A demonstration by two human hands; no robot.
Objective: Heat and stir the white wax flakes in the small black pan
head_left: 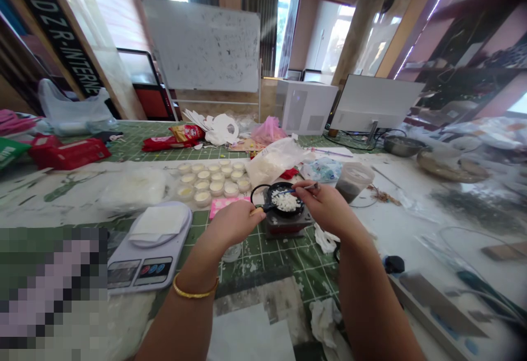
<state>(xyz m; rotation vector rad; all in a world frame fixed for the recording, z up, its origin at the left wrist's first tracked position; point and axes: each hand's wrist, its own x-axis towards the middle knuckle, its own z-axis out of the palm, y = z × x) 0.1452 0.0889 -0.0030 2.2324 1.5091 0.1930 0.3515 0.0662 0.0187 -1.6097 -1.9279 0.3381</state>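
My left hand [235,222] grips the handle of a small black pan [297,212]. The pan rests on a small hot plate [284,229], and white crumbly pieces [285,200] lie inside it. My right hand [323,203] pinches a thin stirring stick [288,190], its lower end among the white pieces. What the stick's tip looks like is hidden. Beside the pan, to the left, stand several small clear cups [217,186] with pale contents. A pink patterned card [220,205] lies between those cups and my left hand.
To the left is a white kitchen scale [181,251] with white sheets on it. A plastic cup with dark contents [353,181] stands right of the pan. A bag of white material [274,159] sits behind. Crumpled tissue [325,321] and a power strip [442,314] lie nearer me.
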